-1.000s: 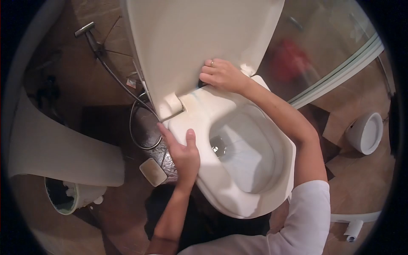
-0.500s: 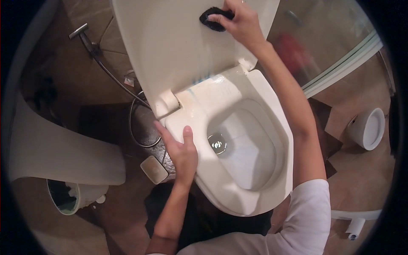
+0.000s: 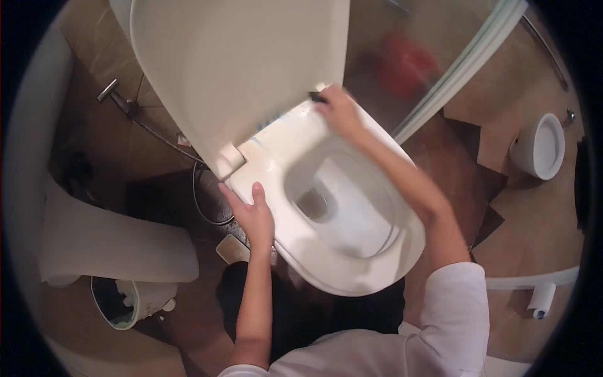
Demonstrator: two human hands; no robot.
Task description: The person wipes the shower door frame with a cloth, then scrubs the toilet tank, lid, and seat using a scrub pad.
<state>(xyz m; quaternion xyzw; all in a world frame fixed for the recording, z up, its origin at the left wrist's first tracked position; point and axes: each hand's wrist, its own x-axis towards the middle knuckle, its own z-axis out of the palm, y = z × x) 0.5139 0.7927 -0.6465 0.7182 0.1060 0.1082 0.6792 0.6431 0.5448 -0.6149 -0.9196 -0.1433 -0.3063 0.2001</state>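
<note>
The white toilet (image 3: 383, 276) fills the middle of the view, its lid (image 3: 245, 69) raised. At the left rear edge of the rim lies my left hand (image 3: 254, 217), thumb on top and index finger stretched along the outer side. My right hand (image 3: 339, 113) is closed on a black scrubbing pad (image 3: 315, 96), which is mostly hidden by the fingers. That hand is by the right hinge, where the lid meets the bowl's back. Blue streaks (image 3: 270, 120) mark the area along the hinge line. A little water (image 3: 312, 204) stands in the bowl.
A hand sprayer (image 3: 110, 91) with its hose (image 3: 196, 195) is on the left. A waste bin (image 3: 135, 308) stands below the white basin pedestal (image 3: 125, 242). A small tray (image 3: 232, 249) lies by the toilet. On the right are a glass door edge (image 3: 461, 75) and a white round fixture (image 3: 540, 147).
My right hand with the scrubbing pad has come down from the lid's inner face to the right hinge. The left hand stays on the rim. The whole view has shifted.
</note>
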